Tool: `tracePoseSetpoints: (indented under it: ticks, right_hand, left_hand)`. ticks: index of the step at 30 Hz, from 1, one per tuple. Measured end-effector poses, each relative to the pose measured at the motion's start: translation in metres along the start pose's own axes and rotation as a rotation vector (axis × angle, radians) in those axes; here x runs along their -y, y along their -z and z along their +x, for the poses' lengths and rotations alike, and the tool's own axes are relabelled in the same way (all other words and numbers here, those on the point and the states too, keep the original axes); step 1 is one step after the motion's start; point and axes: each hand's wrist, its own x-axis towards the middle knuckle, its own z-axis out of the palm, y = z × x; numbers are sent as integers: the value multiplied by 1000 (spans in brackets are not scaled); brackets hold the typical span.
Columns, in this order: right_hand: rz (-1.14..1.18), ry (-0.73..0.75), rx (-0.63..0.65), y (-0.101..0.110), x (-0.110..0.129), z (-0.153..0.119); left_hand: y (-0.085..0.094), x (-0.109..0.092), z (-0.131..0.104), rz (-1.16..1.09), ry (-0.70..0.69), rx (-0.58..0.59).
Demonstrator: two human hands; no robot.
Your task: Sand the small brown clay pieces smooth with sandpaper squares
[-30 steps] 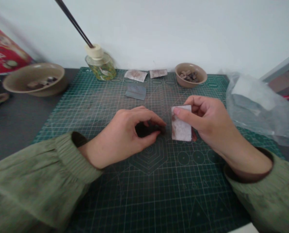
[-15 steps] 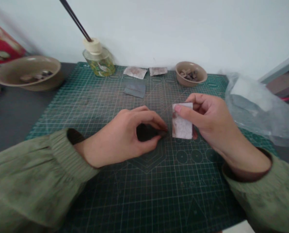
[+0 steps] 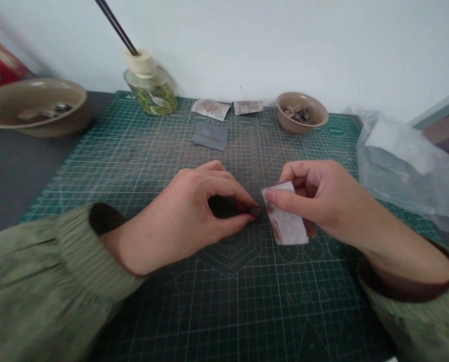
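Observation:
Between the thumb and fingertips of my left hand [image 3: 194,216] is a small dark brown piece [image 3: 253,211], low over the green cutting mat [image 3: 224,306]; its kind is not clear. My right hand [image 3: 322,201] pinches a piece of sandpaper [image 3: 288,218], its pale, brown-stained back facing me, thumb on top and fingers behind. The sandpaper's left edge is tilted and close beside the dark piece, and I cannot tell whether they touch.
Several small brown pieces lie in a small bowl [image 3: 283,116] at the back. A larger bowl [image 3: 79,118] stands left, by a reed diffuser [image 3: 152,95]. Two stained sheets [image 3: 210,109] and a grey sandpaper sheet [image 3: 210,137] lie behind my hands. A clear plastic bag [image 3: 409,186] is at right.
My right hand has come lower and toward me, and the sandpaper has turned from upright to slanted. The left hand keeps its pinch on the dark piece, nearly in place.

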Motion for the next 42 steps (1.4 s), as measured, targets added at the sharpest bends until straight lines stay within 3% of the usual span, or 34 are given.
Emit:
tracePoseSetpoints:
  ticks: [11,42]
  right_hand:
    - [-86,-49,95,-3,0,1]
    - [-77,-34,82,-4,1,0]
  left_hand:
    - [0,-6,-1,33,55,-6]
    - [1,-7,-3,37,98,-25]
